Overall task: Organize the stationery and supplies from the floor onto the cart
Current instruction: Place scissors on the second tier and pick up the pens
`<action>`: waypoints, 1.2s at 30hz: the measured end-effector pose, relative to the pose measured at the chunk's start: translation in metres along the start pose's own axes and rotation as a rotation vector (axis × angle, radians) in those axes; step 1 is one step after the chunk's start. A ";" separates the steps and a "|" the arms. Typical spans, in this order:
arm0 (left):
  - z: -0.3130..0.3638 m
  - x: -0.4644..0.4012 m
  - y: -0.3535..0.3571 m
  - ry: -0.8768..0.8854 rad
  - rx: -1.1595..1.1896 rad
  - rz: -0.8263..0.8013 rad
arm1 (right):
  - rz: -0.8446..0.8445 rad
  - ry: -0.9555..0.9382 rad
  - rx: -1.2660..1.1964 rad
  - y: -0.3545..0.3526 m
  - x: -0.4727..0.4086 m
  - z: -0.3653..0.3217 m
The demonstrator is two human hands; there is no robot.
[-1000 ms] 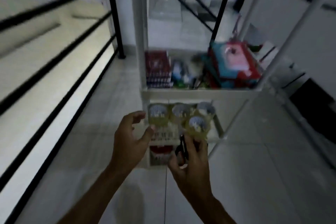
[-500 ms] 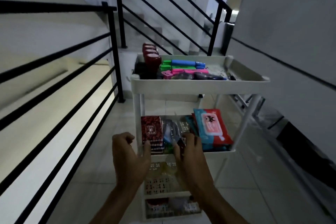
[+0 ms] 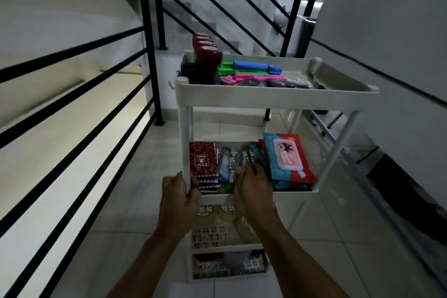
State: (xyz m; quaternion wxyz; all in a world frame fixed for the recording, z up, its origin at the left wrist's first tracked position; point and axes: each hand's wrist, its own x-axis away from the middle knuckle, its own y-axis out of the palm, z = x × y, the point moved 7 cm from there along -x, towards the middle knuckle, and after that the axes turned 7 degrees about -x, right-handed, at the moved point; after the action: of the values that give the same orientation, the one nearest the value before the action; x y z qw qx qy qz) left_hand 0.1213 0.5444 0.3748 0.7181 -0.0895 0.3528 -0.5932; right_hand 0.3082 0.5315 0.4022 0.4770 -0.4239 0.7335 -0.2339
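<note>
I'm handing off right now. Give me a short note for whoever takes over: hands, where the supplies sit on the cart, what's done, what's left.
Left hand: grips the cart's front-left post at the second shelf.
Right hand: over the second shelf, fingers curled round a small dark item, too dim to identify.
White cart: top tray holds dark red stamps and highlighters; second shelf has red notebooks at left and wipes packs at right; tape rolls below; bottom tier holds more items, unclear.
Done: most supplies shelved.
Left: place the held item; floor in view shows nothing else.
</note>
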 end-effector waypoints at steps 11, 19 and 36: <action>0.008 0.008 -0.010 0.043 0.068 0.016 | -0.218 -0.021 -0.215 -0.003 0.022 0.003; 0.030 0.077 -0.047 0.216 -0.001 -0.101 | -0.237 -0.147 -0.276 -0.040 0.101 0.006; 0.036 0.380 -0.075 0.241 0.110 -0.347 | -0.212 0.267 -0.302 -0.169 0.434 0.069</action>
State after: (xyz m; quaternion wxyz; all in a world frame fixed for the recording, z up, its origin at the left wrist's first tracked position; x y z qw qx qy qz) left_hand 0.1022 0.1656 0.2902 0.5615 -0.0380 0.3827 -0.7326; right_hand 0.3572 0.0795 0.2805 0.2796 -0.5306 0.7681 -0.2244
